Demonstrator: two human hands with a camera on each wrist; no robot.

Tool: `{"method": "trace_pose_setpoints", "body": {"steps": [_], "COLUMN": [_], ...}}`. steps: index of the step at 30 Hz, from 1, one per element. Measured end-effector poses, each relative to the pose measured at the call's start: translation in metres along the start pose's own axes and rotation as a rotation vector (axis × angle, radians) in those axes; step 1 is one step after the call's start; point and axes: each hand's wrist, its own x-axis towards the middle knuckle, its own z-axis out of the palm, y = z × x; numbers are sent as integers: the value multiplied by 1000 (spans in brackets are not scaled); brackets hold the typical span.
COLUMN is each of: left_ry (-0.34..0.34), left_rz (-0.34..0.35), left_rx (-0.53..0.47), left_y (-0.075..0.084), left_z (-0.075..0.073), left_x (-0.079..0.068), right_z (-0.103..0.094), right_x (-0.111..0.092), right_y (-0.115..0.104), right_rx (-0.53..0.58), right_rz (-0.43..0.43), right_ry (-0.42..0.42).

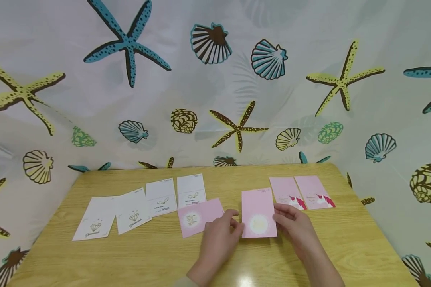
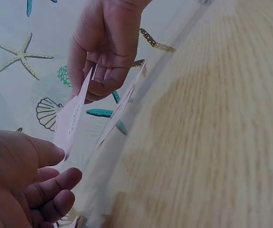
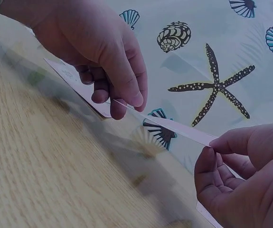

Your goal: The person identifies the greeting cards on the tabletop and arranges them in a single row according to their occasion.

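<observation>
A pink card (image 1: 257, 207) with a pale round patch is raised off the table, seen nearly edge-on in both wrist views. My right hand (image 1: 297, 228) pinches its right edge between thumb and fingers. At the opposite edge, my left hand (image 1: 220, 237) has its thumb tip against the card's lower corner, with the other fingers loosely bent and apart from the thumb. A second pink card (image 1: 211, 207) with a white circle and gold print lies turned sideways, partly behind the left hand.
Two pink unicorn cards (image 1: 314, 192) lie side by side at the right back. Left of the hands, white cards with gold wings (image 1: 160, 191) and others with diamonds (image 1: 93, 217) form a row on the wooden table (image 1: 136, 263). A shell-and-starfish cloth (image 1: 208, 87) hangs behind.
</observation>
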Motion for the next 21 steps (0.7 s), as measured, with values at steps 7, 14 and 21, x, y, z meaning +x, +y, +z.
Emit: {"method": "trace_pose_setpoints", "body": {"steps": [7,14,21], "left_ry": [-10,13,30], "left_rz": [-26,-63,-59], "left_rx": [-35,-74,-47], "left_y": [6,9,8], "left_z": [2,3,7], "left_x": [3,7,13], "right_z": [-1,3,4], "right_x": [3,3,2], "right_y": [0,-1,-1], "right_rx": [22,-2,-114], "right_rz": [11,-30,-61], "right_ry": [5,33,64]}}
